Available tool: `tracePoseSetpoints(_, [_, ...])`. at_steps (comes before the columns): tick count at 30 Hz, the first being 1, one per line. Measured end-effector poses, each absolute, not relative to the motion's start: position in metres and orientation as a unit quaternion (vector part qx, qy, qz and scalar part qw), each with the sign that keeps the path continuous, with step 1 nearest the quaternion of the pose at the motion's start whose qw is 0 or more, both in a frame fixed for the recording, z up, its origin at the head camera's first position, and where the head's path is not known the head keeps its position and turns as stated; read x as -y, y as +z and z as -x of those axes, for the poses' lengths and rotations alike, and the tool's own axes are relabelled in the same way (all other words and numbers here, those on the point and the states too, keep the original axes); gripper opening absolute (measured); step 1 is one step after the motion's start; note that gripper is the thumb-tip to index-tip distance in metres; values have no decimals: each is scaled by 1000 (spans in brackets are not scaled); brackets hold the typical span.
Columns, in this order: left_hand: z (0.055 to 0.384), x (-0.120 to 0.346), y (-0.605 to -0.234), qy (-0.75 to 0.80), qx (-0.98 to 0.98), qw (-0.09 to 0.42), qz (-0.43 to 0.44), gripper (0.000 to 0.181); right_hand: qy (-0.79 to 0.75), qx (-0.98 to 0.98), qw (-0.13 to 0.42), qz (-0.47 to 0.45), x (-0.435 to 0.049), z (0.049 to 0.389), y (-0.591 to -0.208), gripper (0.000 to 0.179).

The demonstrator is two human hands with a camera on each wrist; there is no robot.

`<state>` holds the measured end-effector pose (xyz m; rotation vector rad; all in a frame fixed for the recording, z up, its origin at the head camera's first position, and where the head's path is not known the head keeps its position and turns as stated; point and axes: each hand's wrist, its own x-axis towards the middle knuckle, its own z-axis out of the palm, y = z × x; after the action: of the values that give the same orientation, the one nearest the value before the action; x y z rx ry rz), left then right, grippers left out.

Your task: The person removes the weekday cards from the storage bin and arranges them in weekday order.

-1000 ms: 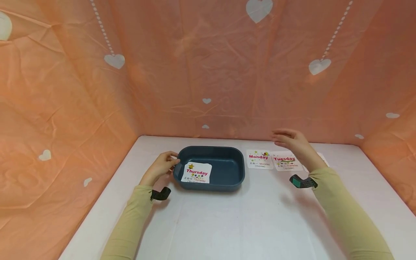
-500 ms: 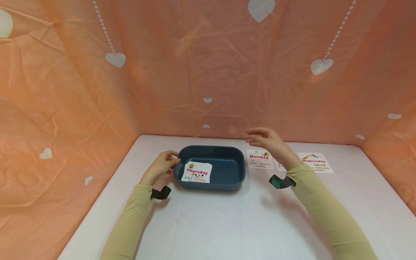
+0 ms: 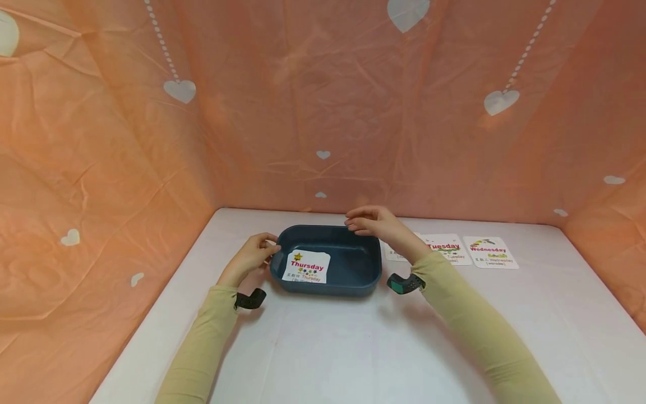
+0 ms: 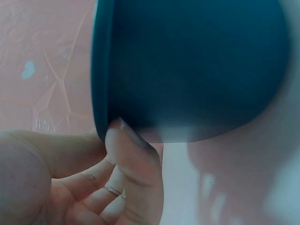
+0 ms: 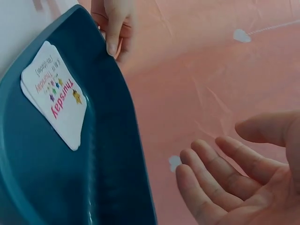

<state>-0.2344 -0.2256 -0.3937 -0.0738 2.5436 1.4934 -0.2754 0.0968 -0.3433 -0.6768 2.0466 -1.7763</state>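
Observation:
A dark blue rounded tray point(image 3: 348, 288) stands on the white table. My left hand point(image 3: 248, 258) pinches its left end, thumb and fingers at the rim; the left wrist view shows the thumb point(image 4: 133, 157) against the tray wall. Inside, toward the left, lies a white card reading Thursday point(image 3: 307, 266), and the right wrist view shows more card edges beneath it. Over the tray's right back corner hovers my right hand point(image 3: 381, 227), fingers loosely bent with nothing in them; its bare palm point(image 5: 262, 201) shows in the right wrist view.
Right of the tray, cards lie in a row: one partly hidden by my right forearm point(image 3: 396, 253), then Tuesday point(image 3: 446, 249) and Wednesday point(image 3: 489, 252). An orange cloth point(image 3: 282, 112) with pale hearts rises behind the table and at both sides.
My right hand has moved left, from above the Tuesday card to over the tray's right end, uncovering the Tuesday and Wednesday cards. My left hand keeps its place on the tray.

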Motion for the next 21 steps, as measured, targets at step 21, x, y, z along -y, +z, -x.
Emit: tracePoseSetpoints(21, [235, 227, -395, 507, -857, 92, 23, 36, -604, -723, 268, 199, -61, 294, -357, 42])
